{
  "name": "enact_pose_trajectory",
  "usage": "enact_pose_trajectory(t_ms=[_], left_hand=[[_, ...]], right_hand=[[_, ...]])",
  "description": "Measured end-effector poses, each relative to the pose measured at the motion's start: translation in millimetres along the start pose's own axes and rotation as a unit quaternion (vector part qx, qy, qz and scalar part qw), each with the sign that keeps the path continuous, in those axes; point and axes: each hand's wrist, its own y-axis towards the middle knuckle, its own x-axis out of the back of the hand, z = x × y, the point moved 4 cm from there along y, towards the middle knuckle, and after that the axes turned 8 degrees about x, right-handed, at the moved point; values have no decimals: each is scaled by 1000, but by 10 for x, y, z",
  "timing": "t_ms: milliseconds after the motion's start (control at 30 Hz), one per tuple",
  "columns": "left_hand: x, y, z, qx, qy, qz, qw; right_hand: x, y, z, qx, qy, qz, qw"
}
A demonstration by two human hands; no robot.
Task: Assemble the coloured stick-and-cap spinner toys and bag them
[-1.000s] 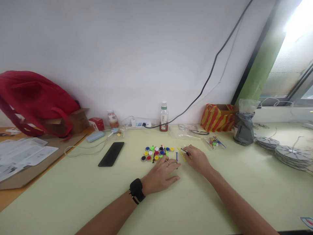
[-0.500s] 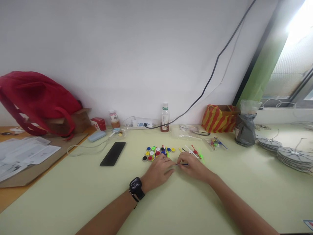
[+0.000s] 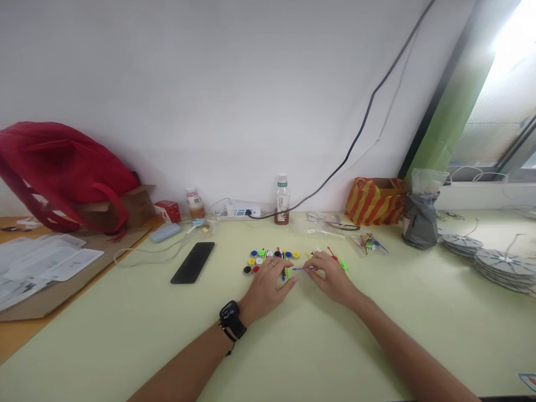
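Observation:
A thin blue plastic stick (image 3: 298, 269) is pinched between the thumb and fingers of my right hand (image 3: 333, 278), its free end pointing left. My left hand (image 3: 268, 285), with a ring and a black watch (image 3: 230, 314), lies just left of the stick, thumb and fingers apart. Beyond and partly under the left fingers are several small round pieces in colours such as yellow (image 3: 252, 261), white, blue, red and black, with thin coloured sticks among them. More sticks, including a red one (image 3: 330, 251) and a green one (image 3: 344, 265), lie behind my right hand, which partly covers them.
A black phone (image 3: 193, 262) lies to the left. At the wall stand a bottle (image 3: 282, 201) and a power strip (image 3: 243, 210). A small bag of coloured parts (image 3: 369, 245), a striped bag (image 3: 374, 201) and stacked grey discs (image 3: 505, 271) are on the right.
My right hand has moved slightly away from me, and the blue stick now points left with more of it showing. My left hand has opened and shifted a little left.

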Motion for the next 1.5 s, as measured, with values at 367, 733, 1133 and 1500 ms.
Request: enact_pose_trajectory(t_ms=[367, 733, 1133, 1500], left_hand=[[-50, -21, 55, -39, 92, 79, 992], [-94, -34, 127, -39, 113, 84, 989], [-89, -37, 109, -45, 89, 73, 992], [-97, -34, 114, -37, 101, 93, 990]], right_hand=[[-35, 1, -147, -72, 110, -50, 990], [-200, 39, -219, -58, 106, -50, 991], [-355, 54, -314, -62, 118, -28, 991], [-390, 66, -328, -66, 90, -14, 994]])
